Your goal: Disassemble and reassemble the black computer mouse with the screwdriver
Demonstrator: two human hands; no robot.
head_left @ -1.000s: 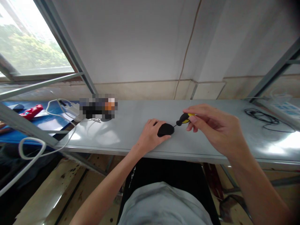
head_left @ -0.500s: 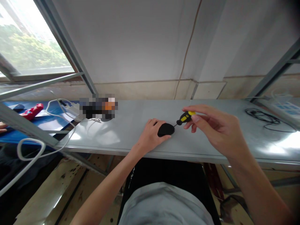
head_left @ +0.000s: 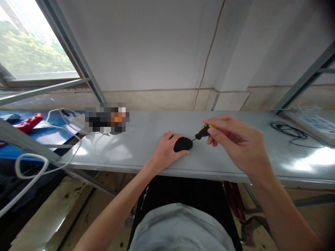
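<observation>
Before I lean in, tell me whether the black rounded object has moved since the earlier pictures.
No, not visibly: the black rounded object, held by the left hand, keeps its place relative to the table's front edge.

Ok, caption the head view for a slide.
Left hand steadies a black computer mouse while the right hand holds a yellow-and-black screwdriver at its edge.

Computer mouse (head_left: 183, 144) on the tabletop (head_left: 141, 139), between the left hand (head_left: 167, 148) and the right hand (head_left: 238, 143).
The screwdriver (head_left: 202, 132) is in the right hand, its tip at the right end of the mouse. The coiled cable (head_left: 284, 129) lies farther right on the tabletop. The wall (head_left: 157, 45) stands behind, and the window (head_left: 34, 45) is at the far left.
</observation>
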